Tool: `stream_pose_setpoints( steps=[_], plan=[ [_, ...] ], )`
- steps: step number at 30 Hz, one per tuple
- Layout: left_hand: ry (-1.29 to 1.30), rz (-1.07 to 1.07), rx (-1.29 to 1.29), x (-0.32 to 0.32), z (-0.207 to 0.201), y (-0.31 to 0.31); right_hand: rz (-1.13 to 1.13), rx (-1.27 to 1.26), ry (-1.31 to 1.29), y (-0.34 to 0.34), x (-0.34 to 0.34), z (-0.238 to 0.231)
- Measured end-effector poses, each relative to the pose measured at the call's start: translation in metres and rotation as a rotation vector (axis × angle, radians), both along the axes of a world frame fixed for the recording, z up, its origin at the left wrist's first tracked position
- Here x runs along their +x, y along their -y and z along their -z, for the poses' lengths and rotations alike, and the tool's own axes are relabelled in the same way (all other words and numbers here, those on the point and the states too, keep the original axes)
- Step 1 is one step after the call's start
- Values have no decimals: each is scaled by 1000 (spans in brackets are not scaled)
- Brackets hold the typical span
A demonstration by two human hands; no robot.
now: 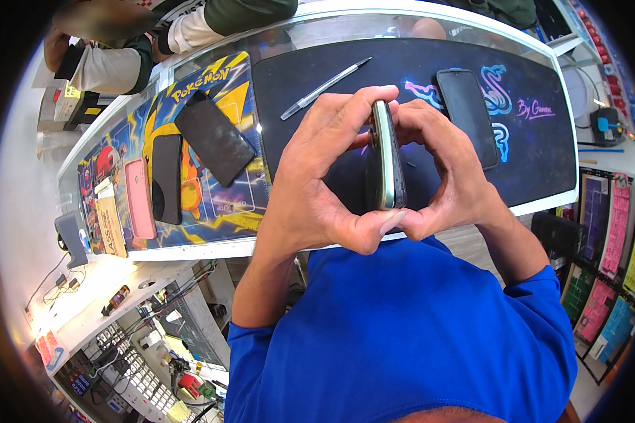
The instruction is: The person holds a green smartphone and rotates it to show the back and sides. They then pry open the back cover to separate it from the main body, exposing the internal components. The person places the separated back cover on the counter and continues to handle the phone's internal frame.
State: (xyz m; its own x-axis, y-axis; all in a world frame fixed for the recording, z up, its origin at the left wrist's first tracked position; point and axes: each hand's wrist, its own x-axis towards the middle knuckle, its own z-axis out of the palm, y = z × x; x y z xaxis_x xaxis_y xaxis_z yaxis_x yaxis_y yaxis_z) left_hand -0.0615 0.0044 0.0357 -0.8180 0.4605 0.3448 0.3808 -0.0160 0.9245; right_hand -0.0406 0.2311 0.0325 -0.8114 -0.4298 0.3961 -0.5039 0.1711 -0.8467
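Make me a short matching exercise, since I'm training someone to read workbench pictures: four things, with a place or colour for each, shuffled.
Things
1. Pen
2. Pink case
3. Pale-green-edged phone
4. Shirt

Places or colours
A. Plain blue
B. Between the left hand and the right hand
C. On the dark mat, beyond the left hand
D. On the yellow-and-blue mat

Pairs: 1-C, 2-D, 3-B, 4-A

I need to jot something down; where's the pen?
In the head view, the pen lies on the black mat, top centre, just beyond the left hand.
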Motion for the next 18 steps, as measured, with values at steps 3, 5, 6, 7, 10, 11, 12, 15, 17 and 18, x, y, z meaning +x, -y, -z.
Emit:
stream_pose_setpoints(
  steps=[3, 5, 6, 7, 10, 11, 12, 15, 17, 18],
  plan=[
    [-21, -8, 33, 0, -1, 0, -2, -44, 12, 3, -1, 1],
    [-39, -33, 35, 1, -3, -2, -17, -68, 15, 3, -2, 6],
    [-68, -48, 29, 2, -3, -5, -30, -72, 64, 0, -1, 8],
    [-96, -65, 22, 2, -2, -8, -25, -77, 66, -2, 0, 9],
    [-135, -101, -34, 2, -5, -11, -26, -96, 113, -11, 4, 14],
    [-157, -125, -28, 3, -5, -15, -46, -137, 156, -13, 5, 17],
    [-180, -148, -22, 3, -3, -18, -32, -225, 215, -13, 9, 21],
    [-204, -172, -12, 3, 0, -21, 76, -99, 319, -15, 16, 16],
    [-224, -189, -26, 4, -1, -20, 141, -88, 359, -12, 18, 13],
    [-229, -199, -20, 4, -1, -20, 172, -84, 380, -10, 18, 11]
  ],
)
